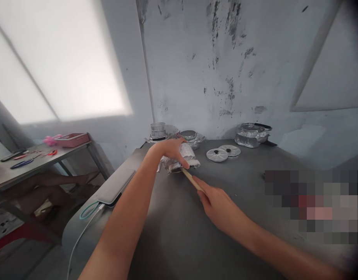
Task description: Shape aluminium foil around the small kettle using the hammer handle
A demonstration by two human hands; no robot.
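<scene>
A bundle in crinkled silvery wrapping (pixel 187 151) sits on the dark table, a dark rounded rim showing at its near side. My left hand (pixel 171 149) reaches over it from the left, thumb and fingers spread around the wrapping. My right hand (pixel 218 202) is closed around a pale wooden handle (pixel 191 179), which runs up to the near side of the bundle. Whether the handle is fixed to what is inside cannot be made out. Just behind stands a round metal pot (pixel 188 134) in similar wrapping.
Two round lids with black knobs (pixel 217 155) lie right of the bundle. Farther right stands a wrapped pan (pixel 251 136). A perforated metal pot (pixel 158 131) is at the back left. A grey device (pixel 117 186) with cables lies left. A side table holds a pink tray (pixel 72 140).
</scene>
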